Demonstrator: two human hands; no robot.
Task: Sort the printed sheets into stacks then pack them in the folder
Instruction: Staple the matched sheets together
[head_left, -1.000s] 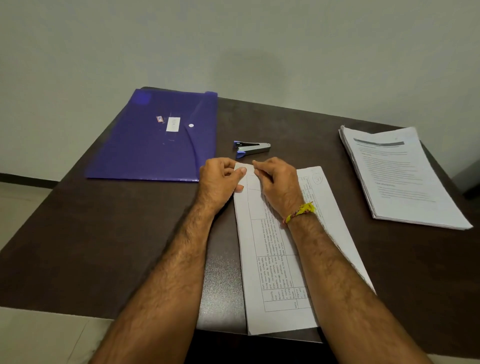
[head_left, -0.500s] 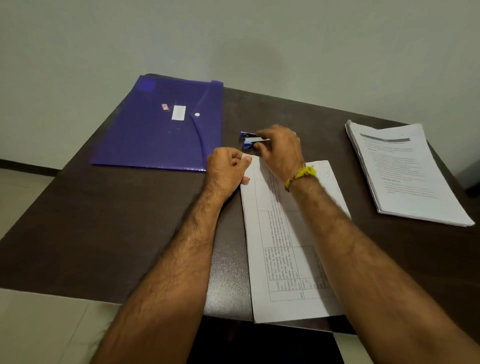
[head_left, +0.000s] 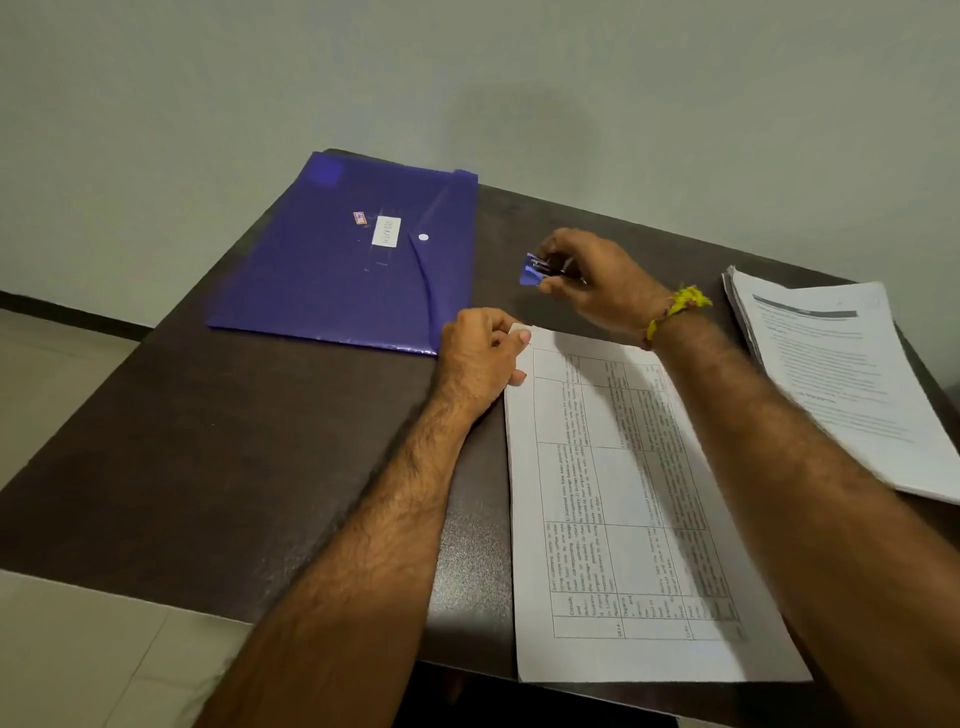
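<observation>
A set of printed sheets with a table (head_left: 618, 499) lies lengthwise in front of me on the dark table (head_left: 260, 441). My left hand (head_left: 480, 356) pinches its top left corner. My right hand (head_left: 597, 278), with a yellow thread on the wrist, grips a small blue stapler (head_left: 535, 273) lifted just beyond the sheets' far edge. A blue plastic folder (head_left: 353, 254) with a snap button lies shut at the back left. A thicker stack of printed sheets (head_left: 841, 374) rests at the right.
The sheets in front of me overhang the table's near edge. The right stack sits close to the table's right edge. A pale wall stands behind the table, and tiled floor (head_left: 62, 649) shows at the left.
My right hand left the sheet's corner, reached to the stapler behind it, closed round it and lifted it. My left hand stayed on the corner.
</observation>
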